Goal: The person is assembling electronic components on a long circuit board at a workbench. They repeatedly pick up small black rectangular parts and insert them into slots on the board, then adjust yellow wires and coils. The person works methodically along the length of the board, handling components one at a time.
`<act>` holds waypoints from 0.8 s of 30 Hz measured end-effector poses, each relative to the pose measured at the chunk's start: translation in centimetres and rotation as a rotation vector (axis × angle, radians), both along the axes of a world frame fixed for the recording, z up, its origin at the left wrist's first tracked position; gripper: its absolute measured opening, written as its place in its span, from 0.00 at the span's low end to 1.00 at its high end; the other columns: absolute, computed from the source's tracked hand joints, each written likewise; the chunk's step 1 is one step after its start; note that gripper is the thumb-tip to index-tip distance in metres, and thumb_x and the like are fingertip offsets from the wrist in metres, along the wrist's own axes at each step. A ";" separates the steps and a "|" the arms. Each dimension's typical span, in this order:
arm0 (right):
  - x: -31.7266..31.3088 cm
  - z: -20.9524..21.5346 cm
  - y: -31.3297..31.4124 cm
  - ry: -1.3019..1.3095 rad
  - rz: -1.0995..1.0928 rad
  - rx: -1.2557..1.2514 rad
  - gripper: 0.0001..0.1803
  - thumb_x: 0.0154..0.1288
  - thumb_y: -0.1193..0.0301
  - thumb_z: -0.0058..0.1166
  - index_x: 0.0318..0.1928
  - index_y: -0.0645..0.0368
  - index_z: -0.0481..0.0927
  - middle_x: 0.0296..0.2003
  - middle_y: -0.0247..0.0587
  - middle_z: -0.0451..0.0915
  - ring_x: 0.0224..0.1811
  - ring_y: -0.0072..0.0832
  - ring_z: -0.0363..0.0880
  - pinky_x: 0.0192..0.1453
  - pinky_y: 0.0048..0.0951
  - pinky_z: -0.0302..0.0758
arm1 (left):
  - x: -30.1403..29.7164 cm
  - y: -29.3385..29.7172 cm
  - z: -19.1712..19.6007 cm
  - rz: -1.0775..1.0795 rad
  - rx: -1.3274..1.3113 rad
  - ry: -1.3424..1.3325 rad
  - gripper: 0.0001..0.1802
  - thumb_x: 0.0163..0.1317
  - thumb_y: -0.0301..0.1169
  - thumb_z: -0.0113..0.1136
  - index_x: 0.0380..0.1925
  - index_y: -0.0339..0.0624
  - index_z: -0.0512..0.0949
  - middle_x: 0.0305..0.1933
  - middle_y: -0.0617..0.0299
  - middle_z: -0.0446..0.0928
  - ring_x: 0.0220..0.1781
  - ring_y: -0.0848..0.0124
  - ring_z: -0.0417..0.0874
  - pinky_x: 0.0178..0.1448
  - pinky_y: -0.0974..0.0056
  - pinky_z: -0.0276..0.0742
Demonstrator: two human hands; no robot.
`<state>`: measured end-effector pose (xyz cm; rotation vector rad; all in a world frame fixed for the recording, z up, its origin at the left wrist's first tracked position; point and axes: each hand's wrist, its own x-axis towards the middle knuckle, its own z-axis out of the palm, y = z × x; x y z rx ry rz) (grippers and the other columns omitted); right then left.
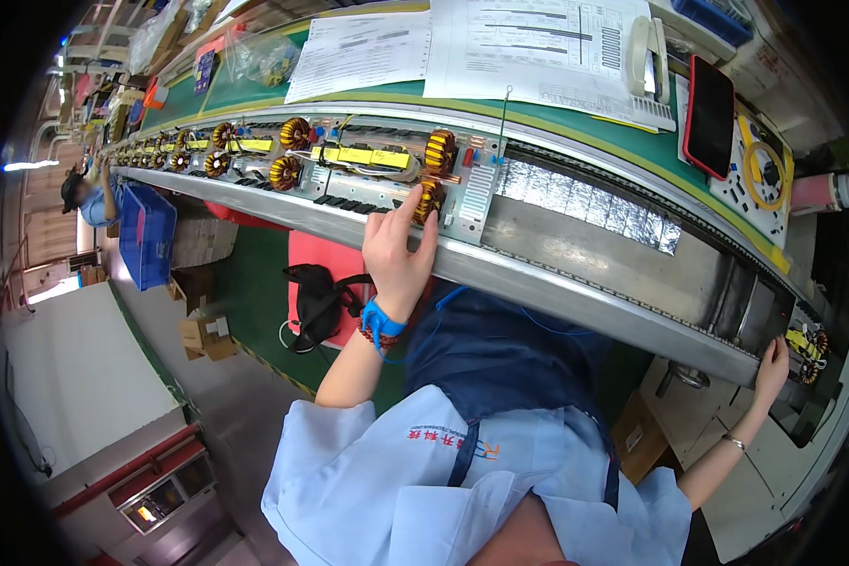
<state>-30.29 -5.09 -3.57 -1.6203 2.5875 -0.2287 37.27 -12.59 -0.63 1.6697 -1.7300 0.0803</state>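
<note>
My left hand (398, 255) reaches up to the conveyor, its thumb and index finger around a copper-wound toroidal coil (427, 203). That coil sits at the near edge of a circuit board (467, 203) in the conveyor channel. Behind it on the same board stands another coil (441, 151), beside a yellow-taped transformer (363, 157). A blue wrist strap (379, 324) with a cord is on my left wrist. Far to the right, my right hand (772, 374) rests against the end of the near metal rail (613, 300), fingers extended and holding no part.
More boards with coils (217, 151) line the conveyor leftward. Another board assembly (807, 351) lies beyond my right hand. Paper sheets (538, 52), a red-edged phone (708, 118) and a yellow cable coil (767, 174) lie behind the conveyor. A blue crate (146, 234) and a person (99, 203) are at left.
</note>
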 end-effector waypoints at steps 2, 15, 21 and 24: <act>-1.2 0.5 0.3 0.016 -0.016 0.005 0.19 0.71 0.68 0.47 0.55 0.69 0.74 0.55 0.54 0.76 0.58 0.40 0.75 0.62 0.33 0.70 | -0.4 0.1 0.2 -0.026 -0.002 -0.003 0.23 0.49 0.22 0.69 0.49 0.38 0.79 0.30 0.59 0.78 0.29 0.66 0.72 0.33 0.64 0.70; -12.5 0.6 0.8 0.042 -0.154 0.084 0.26 0.73 0.57 0.42 0.58 0.66 0.73 0.58 0.53 0.74 0.62 0.42 0.70 0.65 0.34 0.65 | -8.2 1.2 1.7 -0.330 0.115 0.111 0.30 0.47 0.22 0.70 0.54 0.34 0.75 0.30 0.58 0.78 0.24 0.65 0.70 0.29 0.64 0.67; -16.4 0.6 1.1 0.027 -0.255 0.077 0.26 0.73 0.56 0.42 0.57 0.66 0.74 0.56 0.53 0.75 0.60 0.44 0.72 0.63 0.34 0.67 | -10.0 1.2 4.7 -0.489 0.271 0.056 0.30 0.48 0.23 0.68 0.55 0.35 0.74 0.33 0.56 0.78 0.29 0.62 0.74 0.35 0.63 0.71; -14.2 1.5 -1.5 0.164 -0.227 0.001 0.24 0.72 0.57 0.43 0.55 0.65 0.76 0.53 0.53 0.78 0.57 0.43 0.75 0.60 0.33 0.69 | -10.4 0.8 6.5 -0.530 0.244 -0.058 0.27 0.51 0.32 0.66 0.53 0.38 0.75 0.47 0.56 0.78 0.43 0.61 0.76 0.47 0.58 0.69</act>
